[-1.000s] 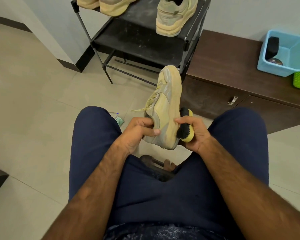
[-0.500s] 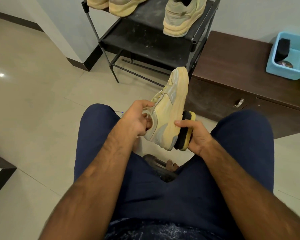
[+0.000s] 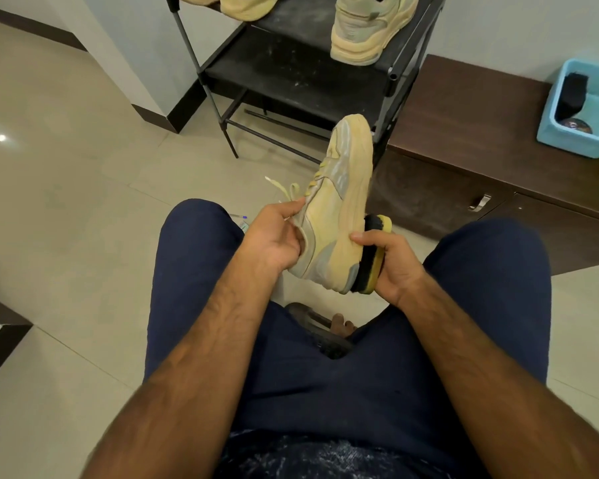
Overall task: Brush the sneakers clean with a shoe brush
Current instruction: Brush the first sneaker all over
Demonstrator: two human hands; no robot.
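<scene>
1. The left hand (image 3: 274, 236) is closed around the heel opening of a yellow sneaker (image 3: 339, 209), with its fingers tucked into the opening.
2. The right hand (image 3: 391, 264) is wrapped tight around a shoe brush (image 3: 370, 257), pressing the black bristles against the sole edge.
3. The sneaker sits in the middle of the frame, above the person's lap, toe pointing up toward the top.
4. It looks light and a bit squishy on top, but the sole looks firm, so holding it by the heel opening seems smart.
5. More sneakers wait on the black rack (image 3: 291, 70) at the top of the frame.
6. A blue tub (image 3: 567, 140) sits at the far right on a brown cabinet (image 3: 464, 133).
</scene>
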